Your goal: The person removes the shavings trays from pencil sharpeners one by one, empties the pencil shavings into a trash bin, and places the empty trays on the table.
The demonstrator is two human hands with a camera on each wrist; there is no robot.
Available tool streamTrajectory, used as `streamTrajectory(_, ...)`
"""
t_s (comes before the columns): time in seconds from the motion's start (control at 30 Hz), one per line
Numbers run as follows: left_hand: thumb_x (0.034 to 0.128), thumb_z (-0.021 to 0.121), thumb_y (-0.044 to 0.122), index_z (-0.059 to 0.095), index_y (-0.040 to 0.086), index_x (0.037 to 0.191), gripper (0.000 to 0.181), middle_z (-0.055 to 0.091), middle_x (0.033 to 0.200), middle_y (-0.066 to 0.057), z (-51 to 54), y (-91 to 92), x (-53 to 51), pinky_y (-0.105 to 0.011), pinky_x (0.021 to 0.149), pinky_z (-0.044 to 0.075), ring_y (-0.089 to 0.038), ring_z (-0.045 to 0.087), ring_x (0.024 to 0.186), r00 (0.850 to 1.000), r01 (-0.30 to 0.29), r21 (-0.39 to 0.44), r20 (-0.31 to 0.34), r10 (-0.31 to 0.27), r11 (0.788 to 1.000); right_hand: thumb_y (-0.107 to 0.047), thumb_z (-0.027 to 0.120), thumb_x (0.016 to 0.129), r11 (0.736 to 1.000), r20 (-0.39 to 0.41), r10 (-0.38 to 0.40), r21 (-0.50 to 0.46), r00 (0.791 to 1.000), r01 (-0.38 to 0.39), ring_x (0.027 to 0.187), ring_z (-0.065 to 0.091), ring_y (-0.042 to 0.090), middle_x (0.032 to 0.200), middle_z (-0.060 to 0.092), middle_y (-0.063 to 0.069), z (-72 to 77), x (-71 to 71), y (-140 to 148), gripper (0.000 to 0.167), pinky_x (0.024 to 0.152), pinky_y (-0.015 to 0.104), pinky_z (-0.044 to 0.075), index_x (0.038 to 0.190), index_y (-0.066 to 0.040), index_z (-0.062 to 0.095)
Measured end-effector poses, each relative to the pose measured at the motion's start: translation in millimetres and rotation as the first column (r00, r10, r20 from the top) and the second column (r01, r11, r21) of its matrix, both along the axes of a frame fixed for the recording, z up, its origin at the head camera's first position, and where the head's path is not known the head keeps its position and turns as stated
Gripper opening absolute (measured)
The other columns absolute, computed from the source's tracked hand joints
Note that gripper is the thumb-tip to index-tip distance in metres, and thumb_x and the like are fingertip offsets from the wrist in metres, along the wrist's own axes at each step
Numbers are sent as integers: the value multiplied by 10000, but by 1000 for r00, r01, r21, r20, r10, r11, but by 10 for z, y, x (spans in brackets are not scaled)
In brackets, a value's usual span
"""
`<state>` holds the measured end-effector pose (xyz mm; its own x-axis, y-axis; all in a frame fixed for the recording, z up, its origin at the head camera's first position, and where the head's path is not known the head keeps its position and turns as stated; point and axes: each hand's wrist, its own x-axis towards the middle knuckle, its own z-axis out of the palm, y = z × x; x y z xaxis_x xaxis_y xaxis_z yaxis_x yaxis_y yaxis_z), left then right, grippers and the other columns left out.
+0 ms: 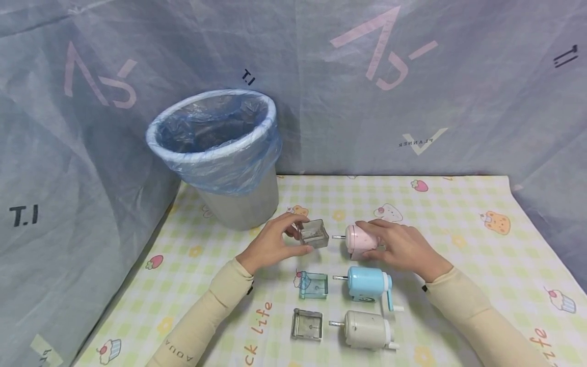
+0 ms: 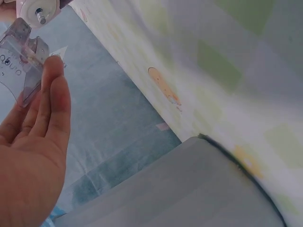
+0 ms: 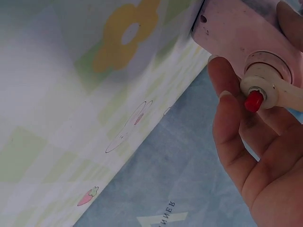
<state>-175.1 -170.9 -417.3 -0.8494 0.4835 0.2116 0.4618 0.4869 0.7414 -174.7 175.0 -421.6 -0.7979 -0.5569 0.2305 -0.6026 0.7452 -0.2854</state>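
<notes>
My left hand [image 1: 270, 242] pinches a clear, greyish shavings drawer [image 1: 314, 233] between thumb and fingers. In the left wrist view the same see-through drawer [image 2: 13, 66] is held at the fingertips. Just to its right, my right hand [image 1: 405, 244] grips a pink pencil sharpener [image 1: 355, 239], its metal shaft pointing at the drawer with a small gap between them. The right wrist view shows fingers around the pink body [image 3: 236, 33] and its crank hub with a red tip [image 3: 254, 101]. Nearer me lie a blue sharpener [image 1: 365, 282] and a beige sharpener [image 1: 364, 329].
Left of the blue sharpener sits a clear teal drawer [image 1: 314, 286]; left of the beige one, a smoky grey drawer [image 1: 308, 325]. A grey bin [image 1: 234, 204] lined with a blue bag stands at back left. Grey fabric [image 1: 412, 102] rises behind the checked tablecloth [image 1: 463, 285].
</notes>
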Motion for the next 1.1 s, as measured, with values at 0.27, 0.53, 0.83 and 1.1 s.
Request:
streamTrajectory(0.27,894,899,294,643,145,1460,639,681,1240,-7,95,-22,58,-539,1098,477,-274,733,980,999,-6,24,-49,7,1000,-353,923,835,1000,-4,-4,6,1000,4,1021,746,287,1328,721,83,2,1,0,698,676,483,582,1451,-144,669)
streamTrajectory(0.53,871,920,253,670,176,1435,621,694,1227,33,204,-32,115,-434,983,551,-86,706,939,991,-11,73,-135,21,997,-350,912,851,1000,-11,-8,3,1000,8,1038,745,321,1333,714,112,-45,5,-3,699,675,495,589,1463,-130,657)
streamTrajectory(0.83,883,904,249,677,166,1413,583,696,1157,23,276,-31,156,-402,924,567,-117,706,930,986,-24,97,-162,40,995,-342,914,849,1000,-24,-9,7,1000,9,1002,749,307,1328,715,111,-54,13,-5,689,653,485,584,1453,-128,662)
streamTrajectory(1.1,879,896,179,680,100,1377,548,695,1130,-55,407,-86,188,-421,890,568,-136,699,896,975,-15,157,-217,49,987,-342,913,847,1000,-25,-3,8,1000,4,1001,748,284,1329,715,93,-46,9,-1,694,664,469,580,1457,-130,659)
